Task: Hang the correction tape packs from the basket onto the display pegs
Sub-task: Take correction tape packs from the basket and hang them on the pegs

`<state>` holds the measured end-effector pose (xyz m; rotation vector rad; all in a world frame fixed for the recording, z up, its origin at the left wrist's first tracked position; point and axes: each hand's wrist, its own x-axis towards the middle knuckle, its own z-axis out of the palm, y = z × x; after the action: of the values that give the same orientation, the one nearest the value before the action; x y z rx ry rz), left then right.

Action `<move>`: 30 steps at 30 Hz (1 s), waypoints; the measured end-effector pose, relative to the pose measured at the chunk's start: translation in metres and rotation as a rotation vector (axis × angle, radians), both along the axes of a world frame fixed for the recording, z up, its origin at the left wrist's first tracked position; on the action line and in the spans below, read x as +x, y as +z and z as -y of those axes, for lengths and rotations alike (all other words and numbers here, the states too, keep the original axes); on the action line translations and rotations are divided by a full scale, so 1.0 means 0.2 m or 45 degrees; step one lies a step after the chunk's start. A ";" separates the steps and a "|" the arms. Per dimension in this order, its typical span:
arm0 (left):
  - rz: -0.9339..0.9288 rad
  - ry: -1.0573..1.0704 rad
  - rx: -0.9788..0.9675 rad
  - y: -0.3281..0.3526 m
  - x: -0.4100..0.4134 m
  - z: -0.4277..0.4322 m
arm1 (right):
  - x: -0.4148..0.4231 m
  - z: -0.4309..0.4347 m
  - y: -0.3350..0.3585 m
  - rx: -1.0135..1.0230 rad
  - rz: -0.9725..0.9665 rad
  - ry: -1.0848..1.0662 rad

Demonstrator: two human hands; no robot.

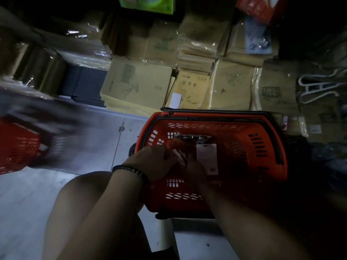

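Both hands are down in the red basket (266,166). It sits on the floor (105,147) right by the knees, prob so both arms reach in w/o stretching.

L hand (155,162): knuckles up, fingers curled down toward mid-basket. Something thin and edge-on sits at the fingertips, maybe a pack. Too dark to say it's gripped.

R hand (195,166): in shadow, against the left edge of a white pack (207,156) lying flat, hang-hole end pointing away from the person. Can't tell if it's holding or just touching.

More packs (187,137) at the basket's far end, blurry, count unclear.

My read: pickup phase, gathering packs before hanging. Two hands prob bc flat cards on the basket bottom are hard to lift one-handed, so one tips an edge and the other collects.

No pegs that I can ID in view. White wire hooks (315,89) lie on the stock at right, can't tell if they're related. Notebook stacks (193,89) sit behind the basket. 2nd basket (16,147) far left, blurred.

Next needs a firm pinch near the hole end so the hole stays free for the peg. Risk: dim light, easy to fumble or grab two stuck together.
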<state>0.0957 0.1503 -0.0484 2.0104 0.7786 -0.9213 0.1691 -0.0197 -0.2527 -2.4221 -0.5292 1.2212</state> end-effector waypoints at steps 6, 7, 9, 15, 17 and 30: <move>0.011 0.062 0.036 0.02 0.01 -0.02 | 0.03 0.08 0.42 0.223 0.140 -0.010; 0.022 0.002 0.069 0.03 0.01 -0.01 | 0.03 0.11 0.50 0.272 0.198 -0.006; 0.059 0.002 0.081 0.05 0.01 0.04 | 0.01 0.15 0.67 0.393 0.277 -0.039; 0.351 1.191 -0.854 0.16 -0.06 0.19 | -0.08 0.26 1.06 0.545 0.671 0.180; 0.485 1.316 -0.943 0.23 -0.09 0.24 | -0.10 0.29 1.16 0.568 0.792 0.277; 1.065 1.330 -0.921 0.98 -0.22 0.46 | 0.16 0.46 1.93 0.946 0.761 0.591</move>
<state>0.0513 0.0579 0.1473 0.9297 0.7009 0.2561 0.2015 -0.1124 0.1334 -1.9953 -1.4740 0.2738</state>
